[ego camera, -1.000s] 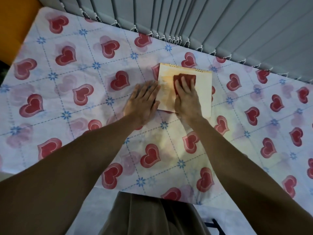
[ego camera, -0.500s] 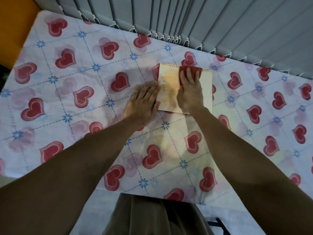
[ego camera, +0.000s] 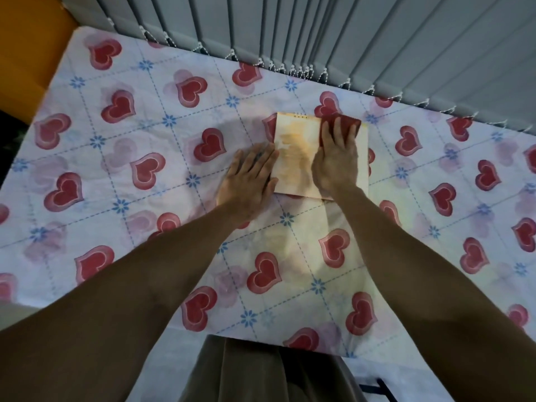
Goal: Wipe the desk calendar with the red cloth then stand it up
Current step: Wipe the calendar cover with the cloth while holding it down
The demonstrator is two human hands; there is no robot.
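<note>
The desk calendar (ego camera: 293,152) lies flat on the table, pale with orange smudges and a wire spiral along its far edge. My right hand (ego camera: 336,158) presses the red cloth (ego camera: 345,121) flat against the calendar's far right part; most of the cloth is hidden under my fingers. My left hand (ego camera: 249,178) lies palm down with fingers spread on the tablecloth, its fingertips touching the calendar's left edge.
The table wears a white tablecloth (ego camera: 145,198) printed with red hearts and blue flowers. Grey vertical blinds (ego camera: 377,39) hang right behind the table's far edge. An orange surface (ego camera: 26,53) shows at the far left. The table's near edge is close to my body.
My right hand slid the red cloth from the calendar's middle to its far edge. The left hand stayed against the left edge.
</note>
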